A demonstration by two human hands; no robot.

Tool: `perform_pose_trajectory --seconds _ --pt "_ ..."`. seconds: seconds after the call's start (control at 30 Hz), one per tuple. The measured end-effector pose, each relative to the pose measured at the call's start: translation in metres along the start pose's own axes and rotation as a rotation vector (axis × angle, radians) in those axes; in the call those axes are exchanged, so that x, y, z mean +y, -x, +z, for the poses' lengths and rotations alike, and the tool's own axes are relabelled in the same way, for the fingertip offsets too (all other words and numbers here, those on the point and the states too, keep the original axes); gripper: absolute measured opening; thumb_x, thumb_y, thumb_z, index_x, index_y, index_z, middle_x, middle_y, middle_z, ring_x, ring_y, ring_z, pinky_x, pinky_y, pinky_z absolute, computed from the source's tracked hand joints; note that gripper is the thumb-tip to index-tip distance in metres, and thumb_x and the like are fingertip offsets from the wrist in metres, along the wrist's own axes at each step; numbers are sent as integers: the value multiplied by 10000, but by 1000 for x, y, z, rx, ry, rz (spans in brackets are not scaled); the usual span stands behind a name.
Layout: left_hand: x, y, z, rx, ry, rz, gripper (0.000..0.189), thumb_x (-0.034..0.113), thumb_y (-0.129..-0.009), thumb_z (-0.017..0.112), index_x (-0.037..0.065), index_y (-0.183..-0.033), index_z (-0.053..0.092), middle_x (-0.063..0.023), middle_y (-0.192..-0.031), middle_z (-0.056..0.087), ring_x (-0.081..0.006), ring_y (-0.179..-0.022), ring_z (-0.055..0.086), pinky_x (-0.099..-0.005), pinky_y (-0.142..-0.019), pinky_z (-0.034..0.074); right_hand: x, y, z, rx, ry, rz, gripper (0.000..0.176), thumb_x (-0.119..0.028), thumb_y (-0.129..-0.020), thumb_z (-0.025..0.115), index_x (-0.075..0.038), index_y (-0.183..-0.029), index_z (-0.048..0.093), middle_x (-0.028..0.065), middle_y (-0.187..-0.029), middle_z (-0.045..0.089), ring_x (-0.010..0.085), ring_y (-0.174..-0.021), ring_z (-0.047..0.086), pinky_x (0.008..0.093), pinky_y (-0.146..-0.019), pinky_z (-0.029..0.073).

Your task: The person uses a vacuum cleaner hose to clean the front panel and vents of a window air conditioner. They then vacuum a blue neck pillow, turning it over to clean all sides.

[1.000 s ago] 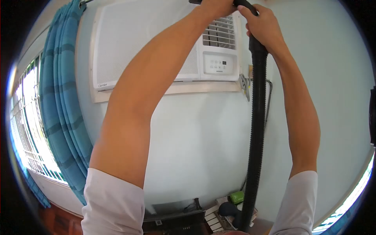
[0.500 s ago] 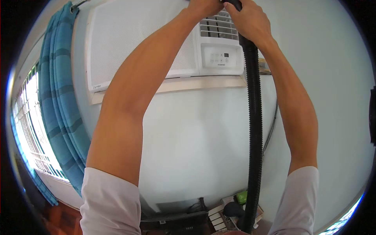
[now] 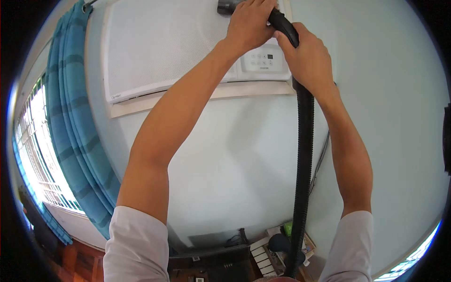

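Both hands are raised to a black vacuum cleaner hose (image 3: 304, 150) in front of a white window air conditioner (image 3: 164, 44). My left hand (image 3: 252, 26) wraps round the front of the curved handle (image 3: 284, 27), close behind the dark nozzle (image 3: 228, 6). The nozzle lies over the upper part of the front panel; whether it touches cannot be told. Lower on the handle, my right hand (image 3: 310, 58) is closed, with the ribbed hose hanging straight down below it. The control panel (image 3: 262, 61) shows beneath my left hand, and the louvres are mostly hidden.
A blue curtain (image 3: 75, 108) hangs beside a bright barred window (image 3: 42, 155) on the left. Below stand a dark television (image 3: 221, 265) and a white drawer unit (image 3: 263, 258) with items on top. A cable (image 3: 322, 155) runs down the wall.
Both hands and the handle have come lower in view, and the nozzle now shows at the top, left of my left hand. The hands still grip the hose handle.
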State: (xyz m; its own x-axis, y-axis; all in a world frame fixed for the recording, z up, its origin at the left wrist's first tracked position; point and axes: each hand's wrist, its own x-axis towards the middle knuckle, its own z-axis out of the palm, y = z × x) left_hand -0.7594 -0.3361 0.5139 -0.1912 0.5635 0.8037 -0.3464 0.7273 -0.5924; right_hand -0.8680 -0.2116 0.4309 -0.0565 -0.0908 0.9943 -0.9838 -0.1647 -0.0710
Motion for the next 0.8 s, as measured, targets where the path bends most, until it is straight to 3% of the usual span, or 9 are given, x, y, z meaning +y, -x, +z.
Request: perform_pose_trajectory --seconds 0.13,0.2,0.23,0.37,0.53,0.6,0.8 --pt "18 21 0 46 12 0 293 33 -777 698 47 -1015 528 -171 -998 615 -412 -1005 598 -515 -885 460 -3 27 -7 -45 -60 42 342 -384 -1009 628 -44 -1050 641 167 -700 691 401 -691 701 496 -664 541" --pt "21 34 5 56 -44 -2 318 233 -837 800 104 -1038 590 -69 -981 655 -329 -1002 629 -447 -868 488 -4 40 -10 -66 -47 51 341 -382 -1011 627 -43 -1056 630 167 -689 682 405 -680 694 496 -648 534" --pt "28 40 3 -6 -26 -71 308 98 -771 752 100 -1036 596 -71 -1011 668 -315 -1036 637 -482 -967 457 -5 46 -12 -87 -40 59 341 -380 -1014 626 -42 -1063 620 167 -678 674 410 -669 688 496 -632 528" --pt "48 61 -4 32 -10 -61 321 69 -752 756 98 -1025 589 -71 -1009 650 -317 -1031 624 -466 -966 455 -14 74 -20 -142 4 119 324 -371 -1019 619 -49 -1055 607 154 -657 660 409 -639 677 486 -604 522" --pt "71 89 -8 14 50 -105 324 73 -746 763 91 -1010 577 -83 -1006 625 -319 -1022 601 -465 -976 439 -14 109 -20 -171 -19 88 301 -351 -1022 622 -59 -1083 581 149 -633 642 400 -571 649 481 -561 507" --pt "82 100 -10 5 35 -99 310 236 -857 801 69 -1005 586 -95 -969 623 -346 -993 598 -478 -964 435 -14 122 -23 -198 -27 121 296 -344 -1021 626 -59 -1083 575 149 -628 640 402 -570 648 480 -556 502" --pt "121 118 -22 -51 78 -117 234 159 -869 754 69 -974 565 -101 -928 601 -331 -945 585 -469 -929 436 -12 153 -49 -327 -24 263 338 -343 -1011 647 -51 -1173 599 146 -615 622 391 -584 651 458 -559 492"
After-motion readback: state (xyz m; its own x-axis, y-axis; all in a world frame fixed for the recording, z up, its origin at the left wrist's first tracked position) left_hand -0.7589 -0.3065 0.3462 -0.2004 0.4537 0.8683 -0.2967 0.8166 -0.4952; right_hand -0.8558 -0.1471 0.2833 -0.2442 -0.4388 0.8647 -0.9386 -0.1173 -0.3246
